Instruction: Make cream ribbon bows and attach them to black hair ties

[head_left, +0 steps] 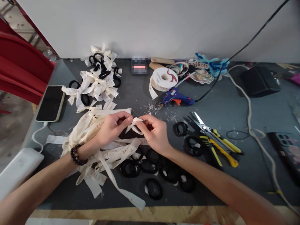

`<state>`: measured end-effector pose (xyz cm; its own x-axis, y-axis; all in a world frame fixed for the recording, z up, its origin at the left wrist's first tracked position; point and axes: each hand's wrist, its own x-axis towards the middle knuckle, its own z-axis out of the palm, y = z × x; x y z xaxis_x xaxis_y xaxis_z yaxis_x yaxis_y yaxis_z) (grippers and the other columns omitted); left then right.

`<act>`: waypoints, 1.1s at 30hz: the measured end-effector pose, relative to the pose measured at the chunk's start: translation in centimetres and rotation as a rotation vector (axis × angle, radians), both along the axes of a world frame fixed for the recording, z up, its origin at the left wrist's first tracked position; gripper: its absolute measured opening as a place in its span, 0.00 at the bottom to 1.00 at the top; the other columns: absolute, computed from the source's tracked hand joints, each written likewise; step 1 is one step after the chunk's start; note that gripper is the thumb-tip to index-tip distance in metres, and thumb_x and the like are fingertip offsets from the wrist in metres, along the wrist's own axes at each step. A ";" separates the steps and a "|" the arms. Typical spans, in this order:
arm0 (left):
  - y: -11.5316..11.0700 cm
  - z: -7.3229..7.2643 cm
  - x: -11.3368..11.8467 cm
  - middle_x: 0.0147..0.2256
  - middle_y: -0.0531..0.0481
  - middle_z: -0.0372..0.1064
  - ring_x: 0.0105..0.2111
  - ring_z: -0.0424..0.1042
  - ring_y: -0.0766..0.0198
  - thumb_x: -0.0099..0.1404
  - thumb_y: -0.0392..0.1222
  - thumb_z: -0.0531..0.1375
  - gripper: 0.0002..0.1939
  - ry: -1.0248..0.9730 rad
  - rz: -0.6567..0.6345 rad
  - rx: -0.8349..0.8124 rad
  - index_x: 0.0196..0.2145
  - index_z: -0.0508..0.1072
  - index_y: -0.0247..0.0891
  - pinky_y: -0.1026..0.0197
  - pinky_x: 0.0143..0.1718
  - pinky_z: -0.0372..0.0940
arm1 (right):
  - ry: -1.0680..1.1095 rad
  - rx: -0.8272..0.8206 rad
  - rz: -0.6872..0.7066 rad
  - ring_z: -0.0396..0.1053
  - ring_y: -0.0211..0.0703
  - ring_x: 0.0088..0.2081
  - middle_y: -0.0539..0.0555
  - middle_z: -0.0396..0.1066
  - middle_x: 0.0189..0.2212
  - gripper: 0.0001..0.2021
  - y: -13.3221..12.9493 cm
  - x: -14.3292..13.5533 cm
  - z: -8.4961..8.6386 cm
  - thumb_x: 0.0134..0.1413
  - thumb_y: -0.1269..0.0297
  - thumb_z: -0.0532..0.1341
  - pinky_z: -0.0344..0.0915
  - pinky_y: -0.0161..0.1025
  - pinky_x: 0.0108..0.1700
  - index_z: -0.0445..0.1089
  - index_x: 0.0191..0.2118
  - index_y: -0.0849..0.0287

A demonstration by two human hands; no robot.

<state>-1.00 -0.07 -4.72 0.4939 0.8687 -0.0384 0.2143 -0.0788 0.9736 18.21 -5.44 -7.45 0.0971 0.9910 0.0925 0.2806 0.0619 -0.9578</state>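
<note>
A person's left hand (112, 127) and right hand (154, 131) grip a folded cream ribbon (136, 122) between pinched fingers (143, 127) above a gray surface (136, 93), loose ribbon strips (84, 128) beneath the left, black bands (170, 175) lying near the right.

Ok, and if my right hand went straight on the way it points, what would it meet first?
Probably your left hand, just across the ribbon your right hand is pinching, though the depth between them is unclear.
</note>
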 end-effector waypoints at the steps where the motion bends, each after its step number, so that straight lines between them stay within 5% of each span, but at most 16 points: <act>1: 0.0 -0.1 0.0 0.30 0.50 0.71 0.29 0.66 0.66 0.75 0.49 0.61 0.14 0.022 0.003 0.051 0.38 0.77 0.35 0.64 0.30 0.60 | -0.013 -0.001 0.006 0.65 0.36 0.23 0.45 0.70 0.21 0.12 0.0 0.0 -0.1 0.65 0.52 0.67 0.60 0.35 0.28 0.79 0.38 0.55; 8: -0.3 -0.1 0.3 0.32 0.50 0.72 0.28 0.66 0.67 0.73 0.46 0.63 0.10 -0.017 0.015 0.058 0.40 0.75 0.36 0.66 0.28 0.61 | 0.018 -0.031 -0.016 0.66 0.38 0.24 0.46 0.71 0.22 0.14 0.1 0.0 -0.5 0.67 0.49 0.65 0.61 0.35 0.28 0.77 0.39 0.55; 12: -0.5 -0.2 0.4 0.37 0.48 0.76 0.33 0.75 0.65 0.69 0.46 0.69 0.14 -0.139 0.019 0.030 0.44 0.70 0.37 0.66 0.30 0.66 | 0.046 -0.053 -0.017 0.65 0.37 0.24 0.46 0.71 0.22 0.14 0.1 0.0 -0.3 0.66 0.49 0.65 0.60 0.35 0.28 0.77 0.39 0.55; 17: -0.5 -0.5 0.2 0.37 0.47 0.78 0.33 0.77 0.65 0.69 0.44 0.69 0.11 -0.027 0.049 0.195 0.43 0.74 0.37 0.68 0.25 0.62 | 0.048 -0.068 0.005 0.63 0.37 0.23 0.46 0.69 0.21 0.14 0.1 0.0 -0.1 0.66 0.50 0.65 0.58 0.35 0.27 0.77 0.38 0.55; 20: -0.4 -0.6 0.1 0.39 0.45 0.81 0.37 0.79 0.62 0.71 0.44 0.68 0.07 -0.012 0.037 0.251 0.42 0.79 0.38 0.66 0.29 0.67 | 0.054 -0.063 0.001 0.62 0.36 0.23 0.45 0.68 0.21 0.14 0.2 0.0 -0.3 0.66 0.49 0.65 0.57 0.35 0.27 0.78 0.38 0.55; 33: -0.4 -0.6 0.3 0.37 0.44 0.81 0.33 0.77 0.63 0.69 0.45 0.70 0.10 -0.026 0.022 0.111 0.41 0.80 0.36 0.63 0.34 0.72 | 0.054 -0.042 -0.019 0.64 0.36 0.24 0.45 0.69 0.21 0.14 0.4 -0.2 -0.5 0.66 0.49 0.66 0.59 0.34 0.27 0.77 0.38 0.56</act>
<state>-0.74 -0.43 -5.32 0.4746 0.8773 0.0713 0.1918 -0.1822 0.9644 18.03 -5.05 -7.95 0.1198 0.9918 0.0449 0.2294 0.0164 -0.9732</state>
